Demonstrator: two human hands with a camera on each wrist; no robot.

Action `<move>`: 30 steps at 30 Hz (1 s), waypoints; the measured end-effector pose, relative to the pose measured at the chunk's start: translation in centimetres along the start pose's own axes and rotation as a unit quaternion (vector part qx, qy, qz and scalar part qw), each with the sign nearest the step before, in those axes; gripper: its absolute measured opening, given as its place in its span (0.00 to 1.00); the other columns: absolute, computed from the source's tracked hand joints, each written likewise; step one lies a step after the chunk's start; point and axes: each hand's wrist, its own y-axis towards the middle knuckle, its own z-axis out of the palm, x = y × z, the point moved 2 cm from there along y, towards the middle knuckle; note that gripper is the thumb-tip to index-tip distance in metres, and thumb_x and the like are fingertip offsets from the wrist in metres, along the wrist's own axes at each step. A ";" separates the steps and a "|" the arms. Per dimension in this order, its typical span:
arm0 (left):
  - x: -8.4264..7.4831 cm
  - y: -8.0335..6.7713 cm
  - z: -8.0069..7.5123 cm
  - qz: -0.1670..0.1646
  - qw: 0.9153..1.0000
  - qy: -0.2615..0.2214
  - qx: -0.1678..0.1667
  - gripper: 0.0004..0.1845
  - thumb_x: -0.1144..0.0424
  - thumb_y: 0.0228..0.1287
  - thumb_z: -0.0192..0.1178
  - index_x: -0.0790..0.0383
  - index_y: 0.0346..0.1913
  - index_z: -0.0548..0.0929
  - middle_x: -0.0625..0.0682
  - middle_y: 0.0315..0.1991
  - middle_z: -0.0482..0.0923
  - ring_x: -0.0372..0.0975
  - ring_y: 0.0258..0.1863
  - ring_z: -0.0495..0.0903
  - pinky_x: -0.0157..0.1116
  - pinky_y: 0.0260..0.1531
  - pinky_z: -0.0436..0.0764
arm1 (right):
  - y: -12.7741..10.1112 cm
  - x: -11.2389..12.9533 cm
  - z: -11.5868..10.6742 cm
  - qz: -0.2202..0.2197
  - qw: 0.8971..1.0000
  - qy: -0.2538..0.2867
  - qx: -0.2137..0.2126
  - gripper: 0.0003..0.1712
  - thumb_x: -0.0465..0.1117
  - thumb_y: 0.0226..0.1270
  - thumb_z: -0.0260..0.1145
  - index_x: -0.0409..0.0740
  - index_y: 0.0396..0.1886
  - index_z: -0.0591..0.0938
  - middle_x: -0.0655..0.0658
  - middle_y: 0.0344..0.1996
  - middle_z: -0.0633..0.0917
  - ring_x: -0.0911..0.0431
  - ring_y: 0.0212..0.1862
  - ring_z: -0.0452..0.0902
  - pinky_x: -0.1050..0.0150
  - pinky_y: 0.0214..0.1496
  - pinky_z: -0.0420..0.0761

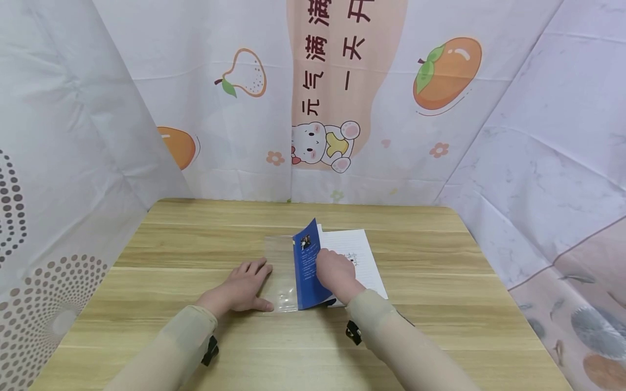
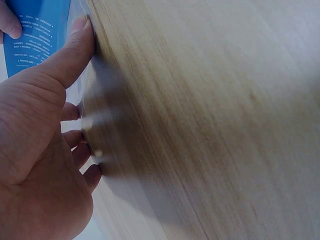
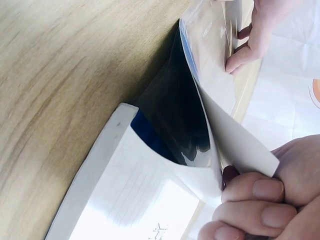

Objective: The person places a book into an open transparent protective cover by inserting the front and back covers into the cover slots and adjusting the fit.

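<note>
An open book [image 1: 369, 266] with white pages lies near the middle of the table. Its blue cover [image 1: 307, 277] is lifted at a slant, and my right hand [image 1: 336, 273] grips its edge with curled fingers. To the left of the blue cover, a clear plastic sheet [image 1: 280, 260] lies on the wood. My left hand [image 1: 243, 288] rests on this sheet's left edge, fingers spread, thumb [image 2: 77, 42] near the corner. In the right wrist view, a dark gap shows between the raised cover [image 3: 235, 132] and the page block [image 3: 135, 185].
The wooden table [image 1: 186, 233] extends on all sides of the book. A printed curtain [image 1: 205, 108] hangs behind its far edge, and more cloth [image 1: 552, 163] hangs at the sides. Black wrist straps [image 1: 353, 332] sit under the forearms.
</note>
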 end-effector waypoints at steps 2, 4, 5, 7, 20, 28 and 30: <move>0.0 0.0 0.0 0.000 1.000 -0.001 0.000 0.53 0.36 0.58 0.71 0.62 0.78 0.62 0.65 0.79 0.53 0.64 0.74 0.57 0.63 0.68 0.62 | 0.0 0.1 0.0 0.000 1.000 0.001 0.001 0.10 0.35 0.78 0.56 0.35 0.49 0.82 0.39 0.38 0.87 0.48 0.38 0.85 0.50 0.38 0.86; -0.1 0.0 -0.1 -0.001 1.000 -0.001 0.004 0.53 0.36 0.58 0.70 0.62 0.78 0.61 0.65 0.79 0.52 0.64 0.74 0.56 0.63 0.69 0.62 | 0.0 0.1 -0.1 0.000 1.000 0.003 0.003 0.10 0.36 0.78 0.56 0.35 0.48 0.82 0.39 0.38 0.87 0.48 0.38 0.84 0.50 0.37 0.86; -0.2 -0.1 -0.2 -0.003 1.000 -0.001 0.007 0.53 0.36 0.58 0.70 0.62 0.78 0.61 0.65 0.79 0.52 0.64 0.75 0.56 0.63 0.69 0.62 | 0.0 0.2 -0.1 -0.001 1.000 0.003 0.002 0.10 0.36 0.78 0.56 0.36 0.48 0.82 0.39 0.38 0.86 0.49 0.37 0.84 0.50 0.36 0.86; -0.4 -0.2 -0.5 -0.004 1.000 0.000 0.013 0.53 0.36 0.59 0.70 0.63 0.78 0.60 0.66 0.79 0.52 0.64 0.75 0.55 0.63 0.69 0.62 | 0.0 0.3 0.0 -0.002 1.000 0.005 0.001 0.10 0.36 0.79 0.56 0.36 0.47 0.82 0.39 0.37 0.86 0.49 0.35 0.84 0.51 0.34 0.86; -1.7 -1.0 -2.2 -0.013 0.999 0.005 0.030 0.52 0.36 0.59 0.69 0.64 0.77 0.63 0.66 0.79 0.54 0.62 0.75 0.57 0.62 0.69 0.63 | 0.0 0.6 0.1 -0.005 1.000 -0.004 0.000 0.11 0.36 0.79 0.56 0.35 0.48 0.82 0.39 0.37 0.86 0.50 0.34 0.83 0.51 0.34 0.86; -1.6 -0.9 -2.1 -0.014 0.999 0.004 0.030 0.52 0.36 0.59 0.70 0.64 0.77 0.63 0.66 0.79 0.54 0.63 0.74 0.57 0.62 0.68 0.63 | 0.0 0.6 0.2 -0.007 1.000 -0.001 0.003 0.10 0.36 0.79 0.56 0.36 0.47 0.82 0.40 0.36 0.86 0.50 0.34 0.83 0.52 0.33 0.86; -1.6 -0.9 -2.0 -0.014 0.999 0.005 0.030 0.52 0.36 0.59 0.70 0.64 0.77 0.63 0.66 0.79 0.54 0.63 0.74 0.58 0.62 0.68 0.63 | 0.0 0.6 0.2 -0.007 1.000 -0.001 0.004 0.10 0.36 0.79 0.56 0.36 0.48 0.82 0.39 0.37 0.86 0.50 0.35 0.83 0.52 0.34 0.86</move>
